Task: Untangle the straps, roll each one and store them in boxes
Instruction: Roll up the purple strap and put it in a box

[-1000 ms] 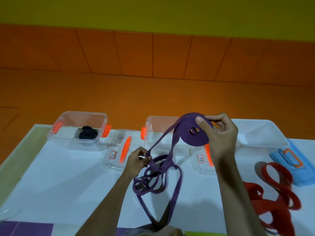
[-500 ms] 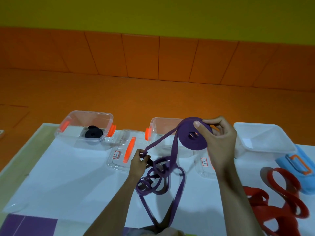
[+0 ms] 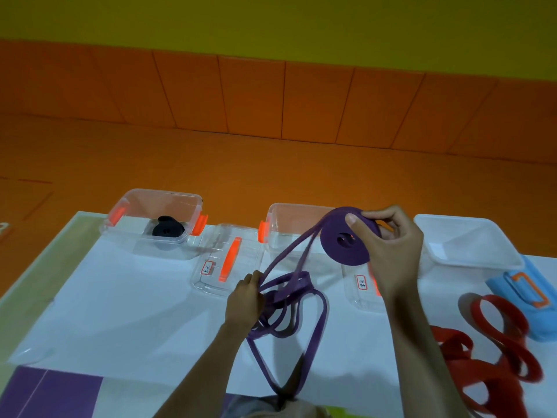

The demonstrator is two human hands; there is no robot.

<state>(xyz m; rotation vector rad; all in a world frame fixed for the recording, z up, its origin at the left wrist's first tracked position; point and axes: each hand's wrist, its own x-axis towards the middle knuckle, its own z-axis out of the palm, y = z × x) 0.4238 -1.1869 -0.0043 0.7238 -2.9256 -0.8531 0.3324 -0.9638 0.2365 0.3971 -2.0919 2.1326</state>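
1. Purple strap (image 3: pixel 289 283): partly wound. The wound part is a roll (image 3: pixel 334 251), held up above the white sheet (image 3: pixel 120 312). Two strands run down-left from the roll to loose loops below it.
2. Right hand (image 3: pixel 391 251): grips the roll, thumb across its front face, fingers curled over its far edge.
3. Left hand (image 3: pixel 245 300): below-left of the roll, fingers closed round the strands where they meet the loops.
4. Directly behind the roll: open clear box (image 3: pixel 286 218). Below the roll: a labelled lid (image 3: pixel 360 282).
5. Left of the roll: a second lid (image 3: pixel 229 260), then a clear box (image 3: pixel 156 203) holding a rolled black strap (image 3: pixel 167 230).
6. Right of the roll: white tub (image 3: pixel 470 236). Below-right of the roll: blue lid (image 3: pixel 512 282) and tangled red strap (image 3: pixel 452 351).
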